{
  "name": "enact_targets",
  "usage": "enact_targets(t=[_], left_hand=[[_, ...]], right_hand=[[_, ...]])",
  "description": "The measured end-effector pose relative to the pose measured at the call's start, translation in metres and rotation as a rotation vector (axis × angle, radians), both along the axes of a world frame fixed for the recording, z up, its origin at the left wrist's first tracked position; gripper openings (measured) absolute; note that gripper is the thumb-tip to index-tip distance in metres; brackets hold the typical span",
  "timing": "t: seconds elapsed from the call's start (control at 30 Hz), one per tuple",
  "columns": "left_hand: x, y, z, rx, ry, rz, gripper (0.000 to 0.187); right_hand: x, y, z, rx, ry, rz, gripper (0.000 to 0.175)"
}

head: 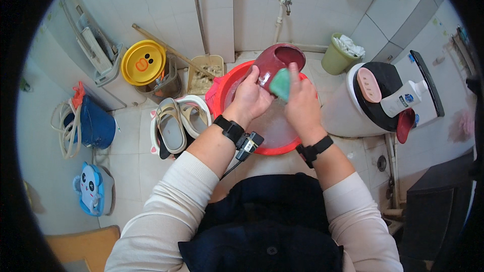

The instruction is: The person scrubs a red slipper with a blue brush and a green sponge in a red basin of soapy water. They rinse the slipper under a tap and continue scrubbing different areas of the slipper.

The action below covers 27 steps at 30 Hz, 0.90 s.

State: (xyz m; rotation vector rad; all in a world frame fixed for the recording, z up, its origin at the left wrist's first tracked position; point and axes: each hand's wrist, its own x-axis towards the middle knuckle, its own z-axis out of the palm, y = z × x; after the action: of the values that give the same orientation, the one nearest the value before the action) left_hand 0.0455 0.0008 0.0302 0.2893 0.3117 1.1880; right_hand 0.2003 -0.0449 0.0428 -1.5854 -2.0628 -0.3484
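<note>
My left hand holds a dark red glossy container from below, tilted with its round mouth towards the upper right. The container is above a red plastic basin of cloudy, sudsy water. In my right hand is a green sponge, pressed against or very near the container's side; the fingers are slightly blurred. Both wrists wear black bands, the left one with a small device and a cable.
Sandals lie left of the basin, near a dustpan and a blue bucket. To the right, a white bottle, pink soap dish and red scoop rest on a lidded surface. A green bin stands behind.
</note>
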Motion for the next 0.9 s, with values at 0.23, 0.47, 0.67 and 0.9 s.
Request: enact_targets(t=[0.23, 0.47, 0.67, 0.9], left_hand=[[0.012, -0.014, 0.006, 0.119, -0.078, -0.168, 0.075], [0.002, -0.017, 0.015, 0.094, 0.114, -0.186, 0.087], [0.005, -0.017, 0.015, 0.196, 0.232, -0.191, 0.09], [0.008, -0.018, 0.015, 0.288, 0.276, -0.172, 0.107]], right_hand=[[-0.006, 0.008, 0.005, -0.001, 0.134, -0.27, 0.081], [-0.01, 0.0, 0.004, -0.137, -0.017, -0.06, 0.086], [-0.007, 0.004, 0.009, -0.215, -0.059, -0.084, 0.087], [-0.012, -0.001, 0.013, -0.045, -0.045, -0.331, 0.085]])
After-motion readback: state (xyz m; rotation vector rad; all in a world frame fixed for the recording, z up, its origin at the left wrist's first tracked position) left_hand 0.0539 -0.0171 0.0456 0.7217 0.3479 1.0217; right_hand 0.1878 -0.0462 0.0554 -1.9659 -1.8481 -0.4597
